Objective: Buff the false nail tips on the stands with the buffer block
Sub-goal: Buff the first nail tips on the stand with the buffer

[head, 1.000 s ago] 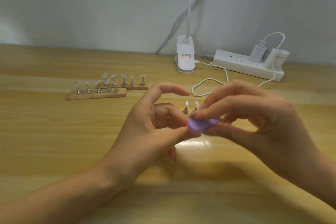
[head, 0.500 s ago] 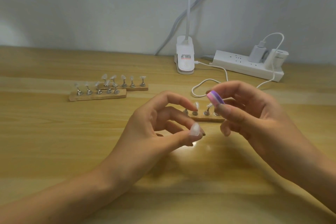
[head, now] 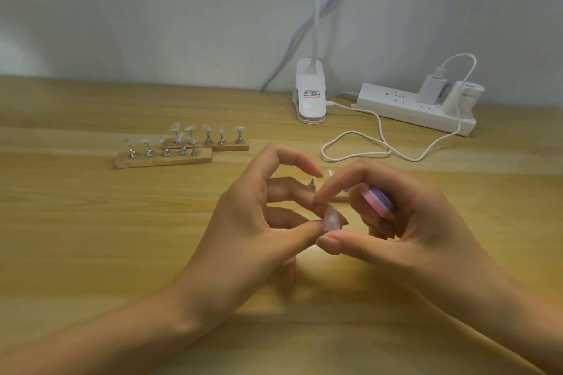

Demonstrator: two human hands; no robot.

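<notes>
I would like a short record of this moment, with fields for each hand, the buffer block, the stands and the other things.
left hand: pinches a false nail tip above the table
right hand: holds the buffer block in curled fingers; index finger and thumb at the same nail tip
buffer block: pink and purple, off the nail tip
stands: two wooden stands with nail tips, far left; third stand mostly hidden behind the hands
other: clip lamp, power strip, white cable

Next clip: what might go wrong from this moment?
The false nail tip is pinched only by fingertips of the left hand; it may slip and drop. The buffer block sits in curled fingers of the right hand while thumb and forefinger work at the tip, so it might fall. The nail stand behind the hands could get knocked.
</notes>
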